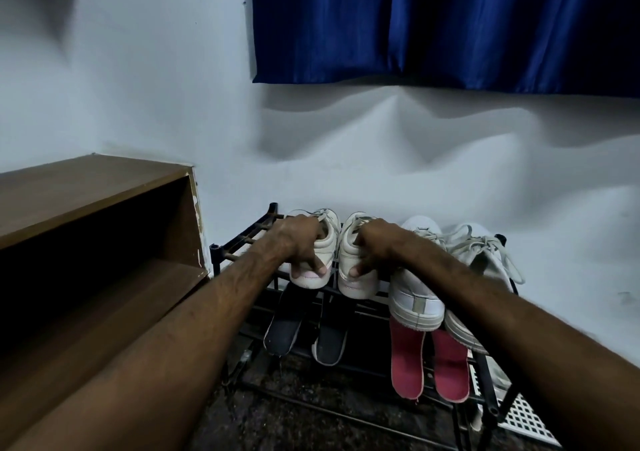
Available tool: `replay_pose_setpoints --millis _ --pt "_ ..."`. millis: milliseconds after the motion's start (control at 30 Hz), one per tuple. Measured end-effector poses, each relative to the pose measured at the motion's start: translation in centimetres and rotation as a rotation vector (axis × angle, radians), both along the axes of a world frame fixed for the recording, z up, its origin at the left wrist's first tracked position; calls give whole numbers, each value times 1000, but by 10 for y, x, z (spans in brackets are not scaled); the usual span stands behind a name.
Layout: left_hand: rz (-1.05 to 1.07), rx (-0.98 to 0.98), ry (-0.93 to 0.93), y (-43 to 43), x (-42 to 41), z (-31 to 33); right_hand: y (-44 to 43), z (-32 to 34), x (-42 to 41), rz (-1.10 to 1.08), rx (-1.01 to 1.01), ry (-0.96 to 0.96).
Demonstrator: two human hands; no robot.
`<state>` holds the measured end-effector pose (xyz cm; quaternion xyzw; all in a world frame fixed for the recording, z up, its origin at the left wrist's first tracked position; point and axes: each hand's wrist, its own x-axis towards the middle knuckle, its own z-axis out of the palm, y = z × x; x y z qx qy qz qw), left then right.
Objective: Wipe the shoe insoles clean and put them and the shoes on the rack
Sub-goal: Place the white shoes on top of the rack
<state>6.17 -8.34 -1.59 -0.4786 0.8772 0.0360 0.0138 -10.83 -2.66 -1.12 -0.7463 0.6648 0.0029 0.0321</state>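
Cream pair up top: left cream shoe [329, 242] and right cream shoe [349, 256] sit side by side at the left end of the rack [239, 242], top tier, toes to the wall, heels toward you and hanging past the front bar. Your left hand [298, 242] grips the left one at the collar, fingers curled over the opening, thumb pressed on the heel. Your right hand [377, 246] holds the right one the same way, thumb on the heel side; the fingertips of both hands are hidden by the shoes. The two shoes are just beside each other, close to touching. To their right on the same tier, a white sneaker [415, 298] lies partly under your right forearm, and a second white sneaker [478, 253] with loose laces sits at the rack's right end. Lower tier: two dark insoles [282, 332] slope down below the cream pair, and two pink insoles [407, 360] lie below the white pair. Outward: a brown wooden shelf unit [86, 187] stands against the rack's left side, with a white wall [138, 86] behind, a blue curtain [433, 24] above, a dark speckled floor [294, 416] below, and a white grid panel [526, 419] at lower right.
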Motion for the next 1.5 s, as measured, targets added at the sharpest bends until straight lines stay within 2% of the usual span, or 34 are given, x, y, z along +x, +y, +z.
replay_pose_setpoints --millis 67,133,233,267,333,400,467,533,633,800,967,1133,1267,1400,1500 --pt "-18 -35 -28 -2 4 5 1 15 -4 -43 112 -196" --pt "-22 -21 -24 -4 8 14 -2 30 -10 -64 50 -315" --pt "-16 8 84 -7 13 34 -17 42 -15 -88 -333 -196" --pt "-24 4 148 -8 15 40 -20 45 -14 -71 -375 -211" --pt "-20 -80 255 -13 17 49 -27 47 -7 -1 -309 -233" --pt "19 -202 297 -21 15 48 -36 42 3 25 -159 -117" --pt "49 -216 282 -27 8 42 -46 35 14 -24 -32 66" --pt "37 -163 242 -28 1 36 -52 29 22 -105 29 143" --pt "18 -118 231 -31 -3 30 -54 18 32 -118 7 199" --pt "16 -156 247 -31 -7 24 -51 9 37 -108 -81 226" --pt "22 -132 293 -28 -12 26 -58 22 25 -93 -98 -4" --pt "46 -17 394 -31 -21 22 -47 46 -3 -77 -199 -513" --pt "33 155 732 -21 -29 27 -37 41 -25 -113 -277 -628" --pt "144 453 1140 -8 -47 34 -31 44 -39 -119 -252 -764" --pt "173 549 1266 -2 -60 35 -27 49 -46 -124 -227 -837"
